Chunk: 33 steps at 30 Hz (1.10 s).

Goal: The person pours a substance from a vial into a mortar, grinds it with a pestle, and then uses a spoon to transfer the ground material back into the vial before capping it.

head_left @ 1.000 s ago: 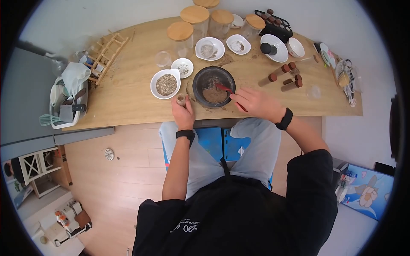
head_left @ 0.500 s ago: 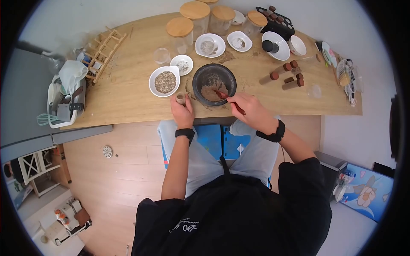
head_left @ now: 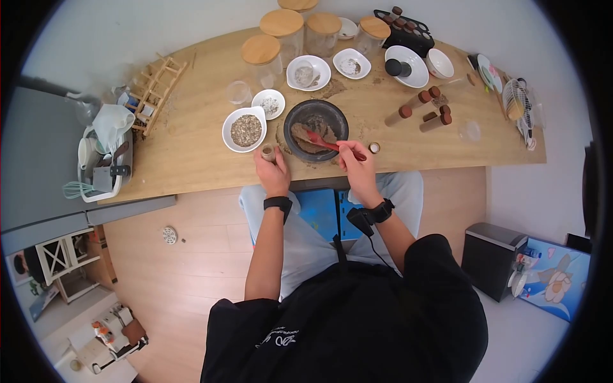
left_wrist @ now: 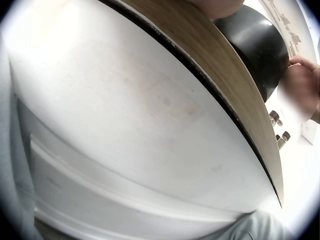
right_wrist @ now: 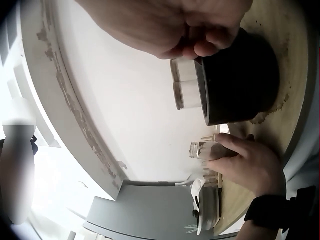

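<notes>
In the head view my left hand (head_left: 273,173) grips a small clear glass vial (head_left: 268,153) upright at the table's front edge; its mouth is uncovered. The right wrist view also shows the vial (right_wrist: 202,150) in those fingers. My right hand (head_left: 359,171) pinches the handle of a red spoon (head_left: 329,145). The spoon's head rests in brown powder (head_left: 301,131) inside a dark round bowl (head_left: 341,135), right of the vial. Just beyond the right hand lies a small round cap (head_left: 374,147). In the left wrist view the bowl (left_wrist: 262,45) shows only its outer wall.
Left of the bowl stand a white dish of coarse grains (head_left: 246,130) and a smaller white dish (head_left: 268,104). Behind are jars with wooden lids (head_left: 260,49) and more white dishes. Several brown-capped tubes (head_left: 399,115) lie to the right. A wooden rack (head_left: 153,92) stands far left.
The right hand has shifted left and towards the body, and the spoon's head has moved to the bowl's left side. The small cap has come into view. The left hand keeps its hold.
</notes>
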Tool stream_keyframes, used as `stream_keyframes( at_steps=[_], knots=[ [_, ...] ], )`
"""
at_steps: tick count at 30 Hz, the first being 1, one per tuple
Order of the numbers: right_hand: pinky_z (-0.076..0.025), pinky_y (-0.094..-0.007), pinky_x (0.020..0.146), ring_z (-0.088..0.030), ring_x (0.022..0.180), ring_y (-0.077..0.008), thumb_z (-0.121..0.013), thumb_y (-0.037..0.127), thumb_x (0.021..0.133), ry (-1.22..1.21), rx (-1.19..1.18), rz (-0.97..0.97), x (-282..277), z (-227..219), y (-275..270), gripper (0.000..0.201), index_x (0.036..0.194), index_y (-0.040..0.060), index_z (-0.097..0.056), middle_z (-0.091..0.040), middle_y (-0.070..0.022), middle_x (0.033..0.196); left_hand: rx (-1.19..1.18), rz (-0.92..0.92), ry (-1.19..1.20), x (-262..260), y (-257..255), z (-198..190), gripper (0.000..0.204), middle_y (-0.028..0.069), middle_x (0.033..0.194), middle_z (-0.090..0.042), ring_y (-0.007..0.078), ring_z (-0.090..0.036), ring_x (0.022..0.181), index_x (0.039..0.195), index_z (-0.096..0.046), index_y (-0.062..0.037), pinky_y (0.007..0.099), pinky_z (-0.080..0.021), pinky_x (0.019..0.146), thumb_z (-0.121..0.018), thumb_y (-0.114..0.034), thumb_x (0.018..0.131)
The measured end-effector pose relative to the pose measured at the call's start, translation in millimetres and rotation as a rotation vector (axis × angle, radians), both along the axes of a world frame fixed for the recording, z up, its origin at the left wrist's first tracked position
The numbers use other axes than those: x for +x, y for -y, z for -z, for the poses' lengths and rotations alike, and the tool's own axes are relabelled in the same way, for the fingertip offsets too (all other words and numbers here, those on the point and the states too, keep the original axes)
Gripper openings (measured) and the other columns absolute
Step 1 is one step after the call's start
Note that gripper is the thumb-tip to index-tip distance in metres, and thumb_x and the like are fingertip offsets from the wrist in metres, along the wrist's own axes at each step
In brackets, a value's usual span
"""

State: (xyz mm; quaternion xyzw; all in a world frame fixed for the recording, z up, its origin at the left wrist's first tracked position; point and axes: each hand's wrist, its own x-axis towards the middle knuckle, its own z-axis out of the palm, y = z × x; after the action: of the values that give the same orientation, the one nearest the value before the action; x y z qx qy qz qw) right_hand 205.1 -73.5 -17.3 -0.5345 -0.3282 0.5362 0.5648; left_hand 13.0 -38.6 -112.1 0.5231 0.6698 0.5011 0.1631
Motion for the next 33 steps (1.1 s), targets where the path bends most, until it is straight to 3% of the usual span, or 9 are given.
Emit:
stream_keyframes(
  at_steps=[3,6,9,12,22,24,25,27,33],
  knots=[
    [-0.037,-0.0217,0.056,-0.050,0.063,-0.0052,-0.064,0.016,0.104,-0.105,0.020,0.137,-10,4,-2,0.014,0.107,0.0020,-0.066,-0.058,0.0026,0.074,0.067,0.014,-0.042,-1,0,2,0.049,0.0243,0.104,-0.067,0.0377,-0.068,0.091,0.134,-0.047,0.0076,0.0424,-0.053,0.082,-0.067,-0.022,0.102],
    [-0.036,-0.0216,0.056,-0.049,0.061,-0.0055,-0.065,0.015,0.103,-0.120,0.015,0.140,-9,3,-4,0.012,0.104,0.0036,-0.064,-0.057,0.0024,0.073,-0.025,0.086,-0.023,-3,1,-10,0.047,0.0233,0.107,-0.065,0.0355,-0.066,0.093,0.133,-0.047,0.0080,0.0414,-0.052,0.083,-0.066,-0.022,0.103],
    [-0.036,-0.0211,0.055,-0.049,0.061,-0.0052,-0.065,0.017,0.104,-0.201,0.021,0.145,-8,-2,-5,0.013,0.105,0.0042,-0.064,-0.056,0.0022,0.073,0.029,0.117,0.068,-4,-1,-10,0.041,0.0203,0.109,-0.062,0.0319,-0.063,0.094,0.129,-0.048,0.0063,0.0397,-0.050,0.087,-0.064,-0.022,0.104],
    [-0.036,-0.0206,0.055,-0.047,0.061,-0.0040,-0.064,0.020,0.105,-0.172,0.015,0.202,-9,-1,-5,0.015,0.106,0.0045,-0.066,-0.056,0.0031,0.074,0.123,0.036,0.131,-3,-2,-16,0.035,0.0160,0.108,-0.059,0.0273,-0.060,0.095,0.126,-0.048,0.0034,0.0383,-0.049,0.089,-0.061,-0.021,0.105],
    [-0.035,-0.0193,0.055,-0.045,0.062,-0.0024,-0.063,0.028,0.106,-0.247,0.023,0.303,-11,14,-14,0.025,0.106,0.0047,-0.069,-0.055,0.0065,0.076,-0.016,0.225,0.302,-6,9,-74,0.039,0.0185,0.114,-0.057,0.0269,-0.057,0.099,0.135,-0.045,0.0065,0.0400,-0.046,0.092,-0.050,-0.022,0.109],
    [-0.035,-0.0193,0.056,-0.045,0.063,-0.0025,-0.060,0.032,0.108,-0.243,0.035,0.293,-7,10,-20,0.029,0.106,0.0046,-0.069,-0.056,0.0064,0.076,0.115,0.310,0.007,-8,1,-84,0.038,0.0196,0.114,-0.057,0.0330,-0.058,0.102,0.136,-0.047,0.0045,0.0429,-0.046,0.092,-0.054,-0.019,0.108],
    [-0.035,-0.0193,0.056,-0.045,0.063,-0.0025,-0.060,0.032,0.108,-0.240,0.035,0.289,-4,8,-21,0.029,0.106,0.0046,-0.069,-0.056,0.0064,0.076,0.115,0.306,0.010,-10,1,-94,0.038,0.0196,0.114,-0.057,0.0330,-0.058,0.102,0.136,-0.047,0.0045,0.0429,-0.046,0.092,-0.054,-0.019,0.108],
    [-0.035,-0.0199,0.056,-0.047,0.064,-0.0032,-0.056,0.034,0.109,-0.186,0.067,0.258,3,3,-25,0.032,0.105,0.0048,-0.069,-0.057,0.0057,0.076,0.082,0.393,-0.305,-11,1,-115,0.038,0.0202,0.114,-0.057,0.0393,-0.057,0.103,0.135,-0.050,0.0011,0.0464,-0.045,0.091,-0.061,-0.017,0.103],
    [-0.035,-0.0220,0.055,-0.050,0.063,-0.0051,-0.052,0.036,0.110,-0.182,0.162,0.269,28,-19,-47,0.036,0.103,0.0047,-0.067,-0.060,0.0033,0.076,0.039,0.303,-0.508,-4,1,-120,0.038,0.0152,0.113,-0.057,0.0351,-0.056,0.107,0.133,-0.056,-0.0050,0.0471,-0.043,0.091,-0.066,-0.020,0.099]
  ],
)
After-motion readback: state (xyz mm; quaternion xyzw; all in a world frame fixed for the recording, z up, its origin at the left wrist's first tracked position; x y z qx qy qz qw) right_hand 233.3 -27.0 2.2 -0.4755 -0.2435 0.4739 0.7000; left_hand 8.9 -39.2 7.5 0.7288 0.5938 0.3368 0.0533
